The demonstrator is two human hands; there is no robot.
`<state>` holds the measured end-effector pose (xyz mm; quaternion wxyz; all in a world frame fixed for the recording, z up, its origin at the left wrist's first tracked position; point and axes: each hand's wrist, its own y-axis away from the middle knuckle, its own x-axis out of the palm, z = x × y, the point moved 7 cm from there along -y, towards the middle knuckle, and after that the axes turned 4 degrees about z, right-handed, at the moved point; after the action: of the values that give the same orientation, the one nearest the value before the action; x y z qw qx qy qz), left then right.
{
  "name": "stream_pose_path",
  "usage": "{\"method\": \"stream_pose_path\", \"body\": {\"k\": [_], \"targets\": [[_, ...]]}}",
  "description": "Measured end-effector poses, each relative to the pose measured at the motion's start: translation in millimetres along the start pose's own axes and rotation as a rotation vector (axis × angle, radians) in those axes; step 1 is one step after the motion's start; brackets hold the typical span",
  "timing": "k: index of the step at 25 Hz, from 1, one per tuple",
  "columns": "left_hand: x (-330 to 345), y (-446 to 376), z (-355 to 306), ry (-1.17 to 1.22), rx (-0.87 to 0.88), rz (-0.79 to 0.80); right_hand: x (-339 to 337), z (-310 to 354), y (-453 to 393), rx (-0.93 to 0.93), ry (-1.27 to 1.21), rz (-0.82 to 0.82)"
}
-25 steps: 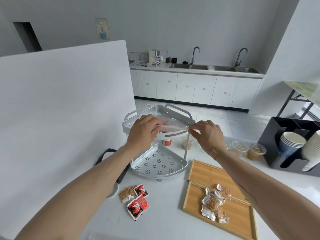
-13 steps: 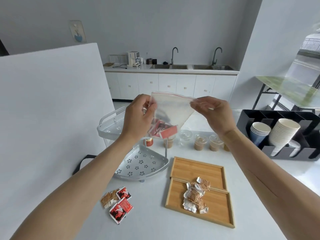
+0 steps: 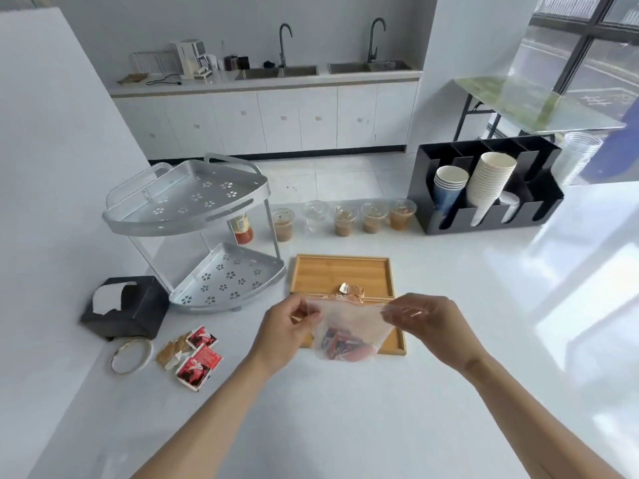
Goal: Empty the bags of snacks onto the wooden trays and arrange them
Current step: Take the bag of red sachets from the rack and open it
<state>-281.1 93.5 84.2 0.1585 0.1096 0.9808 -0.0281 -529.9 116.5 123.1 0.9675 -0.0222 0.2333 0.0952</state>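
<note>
My left hand (image 3: 283, 328) and right hand (image 3: 423, 318) each pinch a top corner of the clear bag (image 3: 349, 328); both grips are closed on it, red packets bunched at its bottom. It hangs over the near tray (image 3: 397, 342), hiding most of it. Beyond it, the far tray (image 3: 342, 273). Left of my grip, loose packets (image 3: 195, 354) lie on the white counter (image 3: 345, 409); their print is unreadable.

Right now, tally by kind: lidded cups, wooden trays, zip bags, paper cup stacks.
lidded cups: 5
wooden trays: 2
zip bag: 1
paper cup stacks: 2
Total: 10
</note>
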Motion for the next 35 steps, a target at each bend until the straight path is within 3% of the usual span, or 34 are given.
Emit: {"method": "stream_pose_path", "body": {"k": [8, 11, 14, 18, 20, 25, 29, 35], "targets": [[68, 43, 67, -0.045, -0.234, 0.047, 27, -75, 67, 0.144, 0.06, -0.058], [68, 49, 54, -0.074, -0.255, -0.092, 28, -79, 77, 0.129, 0.089, -0.144], [68, 58, 35, -0.066, -0.306, -0.271, 29, -71, 84, 0.006, 0.288, -0.287], [107, 58, 24, 0.257, -0.621, 0.02, 41, -55, 90, -0.285, 0.568, -0.404], [118, 57, 20, 0.327, -0.729, 0.075, 47, -52, 94, -0.38, 0.649, -0.418], [117, 50, 16, 0.278, -0.723, 0.051, 49, -54, 101, -0.442, 0.679, -0.369], [119, 58, 20, 0.185, -0.81, 0.153, 55, -50, 106, -0.497, 0.73, -0.331], [113, 56, 23, 0.118, -0.757, 0.234, 64, -44, 101, -0.443, 0.687, -0.215]]}}
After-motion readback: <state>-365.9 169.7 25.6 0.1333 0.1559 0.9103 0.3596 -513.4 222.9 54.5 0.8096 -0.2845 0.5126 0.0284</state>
